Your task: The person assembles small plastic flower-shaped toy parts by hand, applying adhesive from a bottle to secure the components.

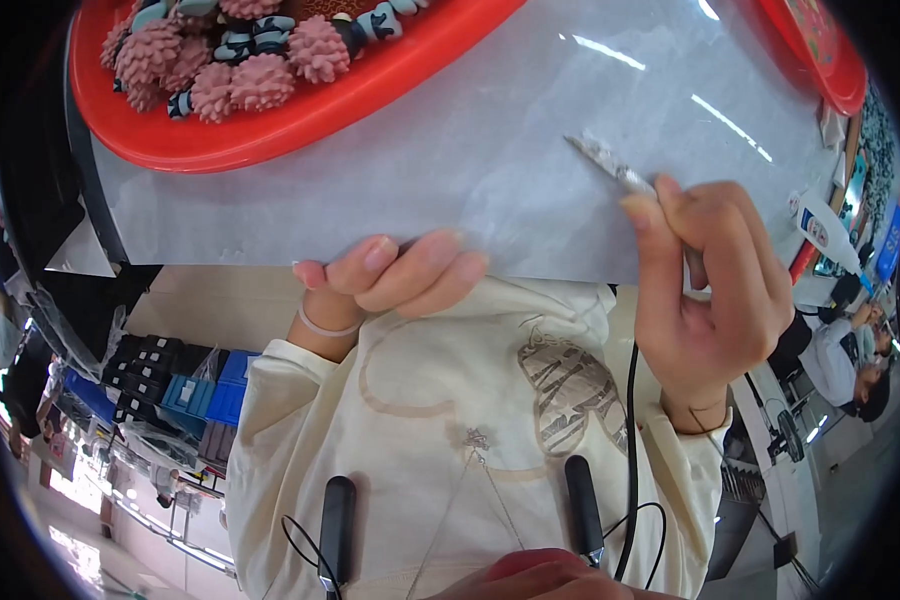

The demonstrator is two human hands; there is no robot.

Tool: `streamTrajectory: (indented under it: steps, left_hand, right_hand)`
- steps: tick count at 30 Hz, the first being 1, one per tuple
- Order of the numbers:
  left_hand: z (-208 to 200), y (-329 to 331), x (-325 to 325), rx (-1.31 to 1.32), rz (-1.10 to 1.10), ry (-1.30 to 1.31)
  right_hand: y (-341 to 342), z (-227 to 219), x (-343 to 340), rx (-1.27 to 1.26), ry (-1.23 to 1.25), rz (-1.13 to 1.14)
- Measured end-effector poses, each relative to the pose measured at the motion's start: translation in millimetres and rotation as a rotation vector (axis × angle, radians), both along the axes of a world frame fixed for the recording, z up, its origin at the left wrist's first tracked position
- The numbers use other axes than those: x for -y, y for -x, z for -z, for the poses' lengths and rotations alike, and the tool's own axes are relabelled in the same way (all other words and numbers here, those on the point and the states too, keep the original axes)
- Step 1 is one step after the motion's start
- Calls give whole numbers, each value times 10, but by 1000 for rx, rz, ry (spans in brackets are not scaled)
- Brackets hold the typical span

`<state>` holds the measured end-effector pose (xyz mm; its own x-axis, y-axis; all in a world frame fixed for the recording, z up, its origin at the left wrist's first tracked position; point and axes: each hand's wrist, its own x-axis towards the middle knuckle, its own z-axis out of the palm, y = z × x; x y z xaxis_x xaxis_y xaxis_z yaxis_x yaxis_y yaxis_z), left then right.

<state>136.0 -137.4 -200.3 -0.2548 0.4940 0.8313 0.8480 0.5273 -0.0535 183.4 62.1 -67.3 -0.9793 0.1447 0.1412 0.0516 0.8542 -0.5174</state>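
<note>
My right hand (715,270) pinches a slim pointed metal blade (610,162), like a small craft knife, between thumb and fingers. Whitish residue coats part of the blade, and its tip points up and left above the table. At the near table edge rests my left hand (400,272), its fingers curled and close together. Whatever lies inside those fingers, if anything, is hidden. Beyond the left hand stands a red plastic tray (260,152) with several small figures (260,82) in it, made of knobbly pink parts and black-and-light-blue striped parts.
A pale sheet covers the tabletop (490,190). A second red tray (848,95) sits at the far right. Near the right edge lies a white squeeze bottle (822,230). Blue crates (232,385) stand at the left, and another person (840,365) is seated at the right.
</note>
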Motion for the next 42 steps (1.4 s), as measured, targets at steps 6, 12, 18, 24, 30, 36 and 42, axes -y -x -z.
streamTrajectory:
  steps: [6,12,18,24,30,36,42]
  left_hand:
    - [12,-48,34,42,26,33]
    - [23,-21,66,-8,23,20]
    - [31,-65,103,39,-9,68]
    - [11,-59,89,62,-44,48]
    - [9,26,-5,-28,5,-10]
    - [26,-88,25,-3,-11,56]
    - [-19,-38,-10,24,-50,45]
  right_hand:
    - [-24,-27,-4,30,-22,-10]
    - [-86,10,-10,-16,25,1]
    - [-81,-23,-22,16,16,-10]
    - [-34,-48,-19,-15,11,-37]
    - [33,30,-7,-38,-16,-51]
    - [-59,-96,-18,148,35,-48]
    - [-68,-61,-2,122,72,-132]
